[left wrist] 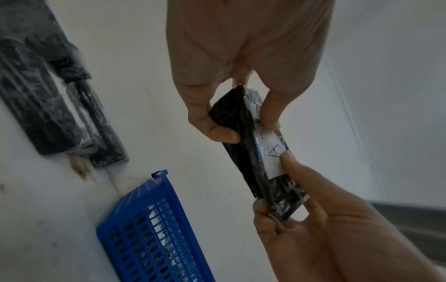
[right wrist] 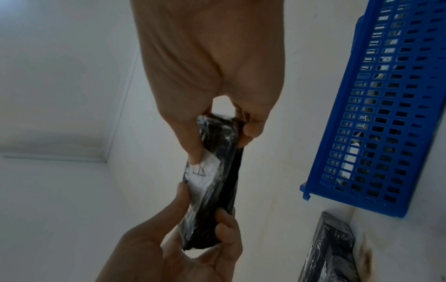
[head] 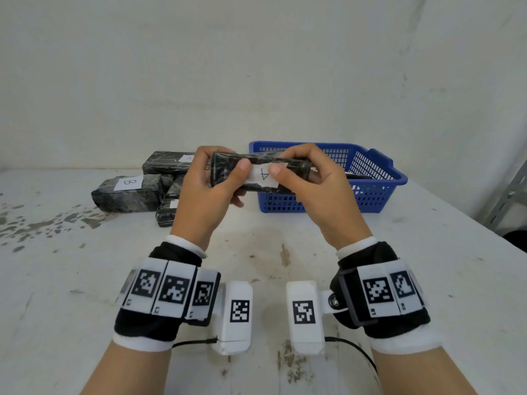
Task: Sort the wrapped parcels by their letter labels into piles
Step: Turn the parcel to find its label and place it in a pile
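Observation:
A black plastic-wrapped parcel [head: 228, 171] with a white label marked A [head: 263, 175] is held above the table between both hands. My left hand [head: 211, 181] grips its left end, thumb on the label's edge. My right hand [head: 310, 181] grips the right end, thumb on the label's other side. The same parcel [left wrist: 255, 152] shows in the left wrist view and again, as parcel [right wrist: 217, 181], in the right wrist view. A pile of wrapped parcels lies at back left, one labelled B [head: 128, 192], another [head: 168, 162] behind it.
A blue slotted basket [head: 376, 181] stands at the back right behind my right hand, with something dark inside. The white table [head: 85, 280] is stained at the left. A wall rises close behind. A metal rack post [head: 507, 195] stands at the far right.

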A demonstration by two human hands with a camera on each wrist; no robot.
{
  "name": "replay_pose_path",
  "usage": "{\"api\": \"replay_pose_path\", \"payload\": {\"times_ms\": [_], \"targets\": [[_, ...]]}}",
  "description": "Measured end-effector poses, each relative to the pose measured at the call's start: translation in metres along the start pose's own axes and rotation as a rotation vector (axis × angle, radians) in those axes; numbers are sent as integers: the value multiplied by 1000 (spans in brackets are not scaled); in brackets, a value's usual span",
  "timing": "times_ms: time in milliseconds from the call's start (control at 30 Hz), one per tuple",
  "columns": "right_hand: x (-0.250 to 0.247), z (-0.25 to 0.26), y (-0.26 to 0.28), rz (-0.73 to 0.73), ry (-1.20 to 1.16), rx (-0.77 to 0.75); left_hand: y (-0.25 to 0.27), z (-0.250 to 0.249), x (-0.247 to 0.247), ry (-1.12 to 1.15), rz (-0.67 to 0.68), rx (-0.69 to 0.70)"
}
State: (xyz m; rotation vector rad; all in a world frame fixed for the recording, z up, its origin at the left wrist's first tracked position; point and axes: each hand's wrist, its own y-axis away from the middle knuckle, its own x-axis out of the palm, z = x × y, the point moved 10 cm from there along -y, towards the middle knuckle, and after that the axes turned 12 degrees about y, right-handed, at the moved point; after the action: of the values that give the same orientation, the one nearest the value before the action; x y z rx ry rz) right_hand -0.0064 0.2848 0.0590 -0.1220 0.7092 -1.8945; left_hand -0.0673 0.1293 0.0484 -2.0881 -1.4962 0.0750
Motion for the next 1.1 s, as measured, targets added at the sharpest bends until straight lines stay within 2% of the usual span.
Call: {"api": "replay_pose_path", "payload": {"times_ms": [167, 333, 567, 767, 1100], "targets": [[3, -6, -1, 17, -88, 38, -2, -2, -3, 124, -12, -31], [2, -4, 0, 47, -28, 28, -2, 9, -10, 142, -86, -123], [-7, -3, -2, 6, -75, 36, 0, 15, 1, 129, -33, -186], [-8, -3, -1, -6, -76, 49, 0, 12, 3, 176, -1, -179], [-3, 4, 1, 31, -52, -5, -1, 20, -2, 78, -15, -191]]}}
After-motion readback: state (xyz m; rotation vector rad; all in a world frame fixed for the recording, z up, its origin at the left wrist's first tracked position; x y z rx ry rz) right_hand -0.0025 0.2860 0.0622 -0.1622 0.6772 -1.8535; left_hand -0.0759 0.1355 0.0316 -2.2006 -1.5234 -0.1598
